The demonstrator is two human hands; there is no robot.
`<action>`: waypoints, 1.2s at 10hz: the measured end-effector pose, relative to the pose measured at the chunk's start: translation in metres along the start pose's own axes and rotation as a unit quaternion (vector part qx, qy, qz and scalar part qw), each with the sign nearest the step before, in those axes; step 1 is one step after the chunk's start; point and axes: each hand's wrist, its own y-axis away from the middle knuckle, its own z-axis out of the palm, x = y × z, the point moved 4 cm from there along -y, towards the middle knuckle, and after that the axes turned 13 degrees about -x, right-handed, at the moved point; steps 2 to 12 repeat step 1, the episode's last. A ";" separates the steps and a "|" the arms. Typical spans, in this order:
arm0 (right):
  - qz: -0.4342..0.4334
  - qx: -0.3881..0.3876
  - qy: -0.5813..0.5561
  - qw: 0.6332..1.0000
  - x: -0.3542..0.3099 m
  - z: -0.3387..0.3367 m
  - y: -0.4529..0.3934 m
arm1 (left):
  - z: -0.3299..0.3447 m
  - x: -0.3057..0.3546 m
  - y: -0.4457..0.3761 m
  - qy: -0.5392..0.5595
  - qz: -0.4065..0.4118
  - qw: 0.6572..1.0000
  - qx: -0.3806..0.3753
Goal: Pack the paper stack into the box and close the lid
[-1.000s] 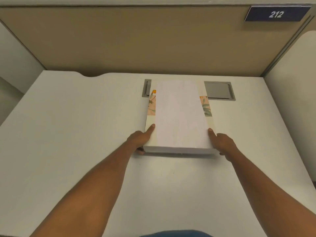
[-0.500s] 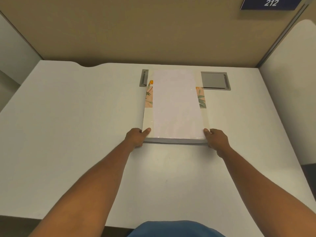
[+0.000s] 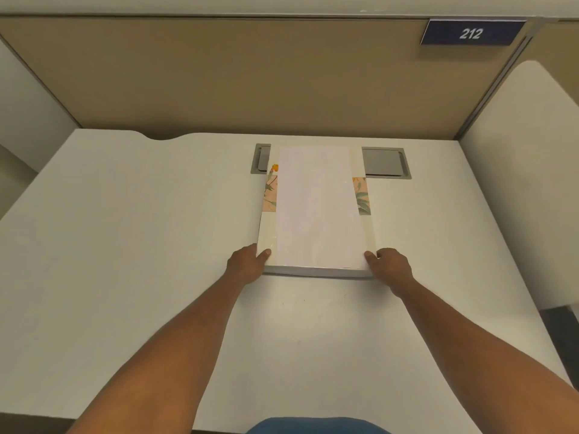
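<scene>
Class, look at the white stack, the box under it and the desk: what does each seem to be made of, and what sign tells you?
Paper stack: matte white paper, seemingly; flat, with a thick near edge.
Box: probably printed card; cream sides with a floral band and a slight sheen near the left hand.
Desk: smooth off-white top, likely laminate; material not certain.
</scene>
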 end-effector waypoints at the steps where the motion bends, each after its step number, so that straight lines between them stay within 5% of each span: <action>1: -0.033 0.072 0.040 0.996 -0.014 -0.015 0.008 | -0.009 0.009 0.003 -0.072 -0.039 0.997 0.009; 12: -0.033 0.072 0.040 0.996 -0.014 -0.015 0.008 | -0.009 0.009 0.003 -0.072 -0.039 0.997 0.009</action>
